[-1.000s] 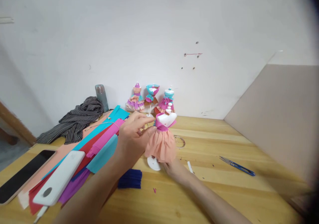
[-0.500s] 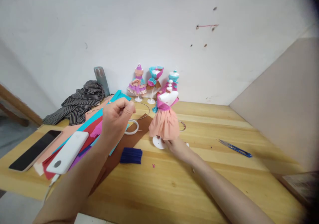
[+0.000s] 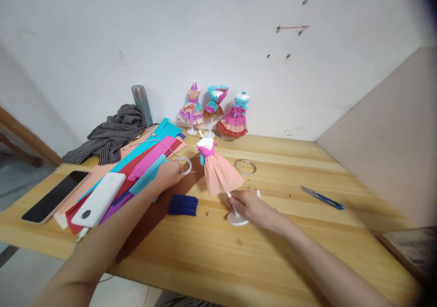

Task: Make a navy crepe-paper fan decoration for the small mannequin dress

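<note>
Our right hand (image 3: 244, 204) is closed around the stem of the peach-skirted dress form (image 3: 221, 172), which sits mid-view, tilted toward eleven o'clock. At nine o'clock from it, our left hand (image 3: 170, 174) reaches a white coil (image 3: 190, 165), though we cannot tell whether the fingers grip it. On the table (image 3: 290, 257), blue pleated paper (image 3: 183, 205) lies at eight, snips (image 3: 324, 198) at three.

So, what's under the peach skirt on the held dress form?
Below the peach skirt, a bit of white pole shows, then the right grip around it, then a round white base. The skirt hides what's inside it; the grip covers part of the pole.
</note>
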`<state>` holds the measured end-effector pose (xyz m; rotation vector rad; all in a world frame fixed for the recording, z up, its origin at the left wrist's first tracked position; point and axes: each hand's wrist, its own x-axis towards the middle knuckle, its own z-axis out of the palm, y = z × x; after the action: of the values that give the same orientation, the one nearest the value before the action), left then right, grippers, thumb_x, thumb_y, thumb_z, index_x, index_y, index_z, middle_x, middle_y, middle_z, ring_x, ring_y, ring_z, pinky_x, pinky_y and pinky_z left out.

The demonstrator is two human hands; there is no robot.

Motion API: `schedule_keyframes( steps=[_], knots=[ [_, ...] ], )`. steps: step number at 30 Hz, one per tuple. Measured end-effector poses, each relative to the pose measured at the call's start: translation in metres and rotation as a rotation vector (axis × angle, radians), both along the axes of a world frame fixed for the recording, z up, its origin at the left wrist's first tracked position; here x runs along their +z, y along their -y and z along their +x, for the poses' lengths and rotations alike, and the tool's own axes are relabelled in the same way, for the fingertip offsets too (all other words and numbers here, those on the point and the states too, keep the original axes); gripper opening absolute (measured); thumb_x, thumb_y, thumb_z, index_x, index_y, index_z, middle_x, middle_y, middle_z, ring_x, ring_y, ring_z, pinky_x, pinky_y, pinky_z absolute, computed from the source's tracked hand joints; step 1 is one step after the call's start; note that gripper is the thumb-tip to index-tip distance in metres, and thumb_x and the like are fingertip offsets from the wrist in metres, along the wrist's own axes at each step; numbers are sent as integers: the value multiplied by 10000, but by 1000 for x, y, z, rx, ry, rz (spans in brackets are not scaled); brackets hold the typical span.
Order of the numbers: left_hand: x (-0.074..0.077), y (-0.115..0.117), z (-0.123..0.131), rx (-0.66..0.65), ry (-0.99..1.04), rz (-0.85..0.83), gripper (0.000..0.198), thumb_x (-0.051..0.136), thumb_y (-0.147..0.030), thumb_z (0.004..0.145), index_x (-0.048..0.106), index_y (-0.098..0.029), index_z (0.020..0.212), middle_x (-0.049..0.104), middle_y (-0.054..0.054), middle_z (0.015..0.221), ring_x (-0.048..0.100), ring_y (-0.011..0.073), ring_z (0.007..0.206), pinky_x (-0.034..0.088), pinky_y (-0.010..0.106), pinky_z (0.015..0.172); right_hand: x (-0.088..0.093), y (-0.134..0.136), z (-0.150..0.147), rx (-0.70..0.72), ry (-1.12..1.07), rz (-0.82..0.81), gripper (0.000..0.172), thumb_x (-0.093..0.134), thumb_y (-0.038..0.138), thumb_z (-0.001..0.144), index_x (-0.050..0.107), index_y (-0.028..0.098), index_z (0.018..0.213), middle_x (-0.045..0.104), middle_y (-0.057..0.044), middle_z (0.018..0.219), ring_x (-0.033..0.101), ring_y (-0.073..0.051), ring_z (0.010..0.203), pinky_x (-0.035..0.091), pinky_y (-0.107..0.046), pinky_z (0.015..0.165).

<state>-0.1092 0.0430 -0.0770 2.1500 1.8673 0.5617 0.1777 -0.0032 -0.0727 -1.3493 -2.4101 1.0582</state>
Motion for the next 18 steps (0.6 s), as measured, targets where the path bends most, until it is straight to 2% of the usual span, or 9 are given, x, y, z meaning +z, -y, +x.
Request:
schedule_keyframes(
  steps=[2, 4, 8, 11, 13, 14, 16, 18],
  knots=[
    [8, 3, -8, 45, 50, 46, 225, 629, -250, 707, 523, -194, 517, 587, 26, 620, 553, 181, 661, 386, 271, 620, 5, 5, 3, 14, 1, -50, 256, 415, 195, 859, 553, 167, 644, 582, -34, 625, 507, -144, 582, 385, -247, 568],
    [22, 9, -16, 102, 126, 110, 226, 614, -279, 720, 532, -192, 529, 549, 9, 573, 504, 161, 598, 359, 271, 588, 10, 8, 6, 32, 0, -99, 240, 423, 166, 827, 556, 164, 627, 580, -31, 617, 522, -142, 584, 396, -242, 568],
    [52, 29, -23, 160, 328, 270, 201, 572, -352, 765, 588, -179, 664, 584, 9, 683, 481, 137, 618, 383, 264, 602, 14, 6, 8, 57, 11, -168, 202, 450, 145, 776, 572, 166, 617, 566, -18, 584, 516, -137, 559, 389, -232, 529],
    [65, 43, -14, 85, 499, 320, 201, 577, -366, 772, 581, -178, 701, 591, 7, 724, 505, 124, 632, 411, 245, 585, 13, 1, 5, 69, 37, -190, 174, 482, 157, 759, 546, 170, 598, 554, -8, 561, 497, -132, 535, 373, -230, 507],
    [69, 49, -3, -63, 808, 301, 175, 649, -327, 733, 582, -175, 678, 587, 5, 705, 520, 126, 641, 426, 245, 585, 12, -1, 4, 85, 51, -190, 240, 500, 204, 789, 485, 180, 551, 518, 2, 532, 461, -123, 513, 348, -232, 493],
    [70, 51, 2, -112, 900, 287, 173, 681, -314, 717, 590, -175, 668, 586, 2, 695, 528, 129, 648, 434, 248, 590, 12, -2, 5, 93, 51, -185, 287, 499, 240, 816, 455, 185, 538, 502, 6, 524, 445, -120, 507, 337, -233, 488],
    [70, 55, 11, -185, 969, 261, 160, 713, -282, 708, 609, -174, 654, 616, 17, 732, 566, 146, 717, 454, 262, 638, 15, -1, 7, 106, 44, -150, 345, 491, 304, 862, 440, 188, 542, 497, 10, 534, 428, -117, 510, 330, -235, 490],
    [72, 59, 18, -220, 954, 229, 149, 710, -263, 727, 621, -175, 647, 644, 30, 768, 586, 154, 752, 449, 264, 643, 20, 1, 12, 75, 50, -55, 312, 510, 303, 864, 497, 180, 578, 526, 10, 563, 437, -118, 524, 336, -238, 505]
  ],
)
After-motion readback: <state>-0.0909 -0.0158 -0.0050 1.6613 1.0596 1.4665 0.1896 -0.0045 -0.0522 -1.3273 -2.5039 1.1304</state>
